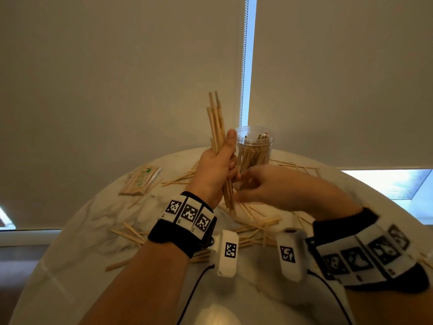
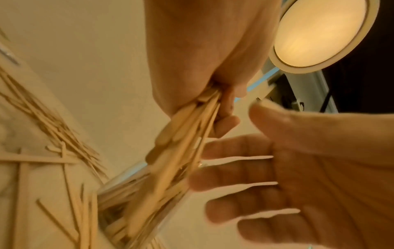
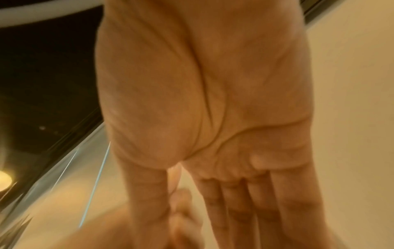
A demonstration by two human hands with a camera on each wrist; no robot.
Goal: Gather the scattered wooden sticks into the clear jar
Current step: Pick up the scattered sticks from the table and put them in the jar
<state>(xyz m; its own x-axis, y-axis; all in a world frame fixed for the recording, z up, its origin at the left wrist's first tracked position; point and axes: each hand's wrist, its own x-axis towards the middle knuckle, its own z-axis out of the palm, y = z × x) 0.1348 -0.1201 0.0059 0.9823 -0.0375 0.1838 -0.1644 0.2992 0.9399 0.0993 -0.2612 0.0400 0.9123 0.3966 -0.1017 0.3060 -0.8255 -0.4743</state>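
My left hand (image 1: 216, 165) grips an upright bundle of wooden sticks (image 1: 216, 120) just left of the clear jar (image 1: 254, 147), which stands at the table's far side and holds several sticks. In the left wrist view the bundle (image 2: 185, 134) sticks out below the curled fingers of that hand (image 2: 213, 59), with the jar (image 2: 127, 202) beyond it. My right hand (image 1: 276, 186) hovers beside the bundle's lower end with its fingers straight and holds nothing; its flat palm (image 3: 224, 109) fills the right wrist view. Loose sticks (image 1: 253, 225) lie scattered on the table.
A round white marble table (image 1: 93, 242) carries the scatter. A packet of wrapped sticks (image 1: 140, 180) lies at the far left. Closed roller blinds (image 1: 117, 66) hang behind the table, with a bead chain (image 1: 243, 66) above the jar.
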